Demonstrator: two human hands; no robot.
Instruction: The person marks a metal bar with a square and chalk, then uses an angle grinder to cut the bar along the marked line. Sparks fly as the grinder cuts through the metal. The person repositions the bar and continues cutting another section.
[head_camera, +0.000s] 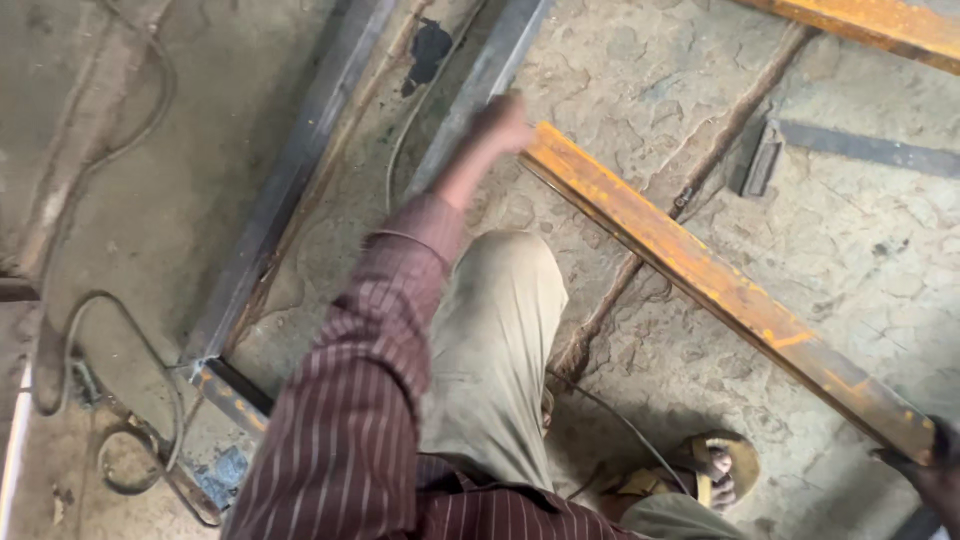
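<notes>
Rusty orange steel bar (720, 285) runs 11-to-5 across the floor (880, 250); left hand (503, 122) closed at its far end, right hand (935, 470) gripping near end.

The left arm, in a dark red striped sleeve, stretches forward and away from the body, elbow nearly straight, ending in the left hand (503, 122), whose fingers are curled loosely and blurred, so their grip cannot be read. The right hand (925, 462) shows only partly at the lower right edge of the view, low and far out to the side, its fingers bent. Between the arms, a bent knee in pale khaki trousers rises, with a sandalled foot below.
</notes>
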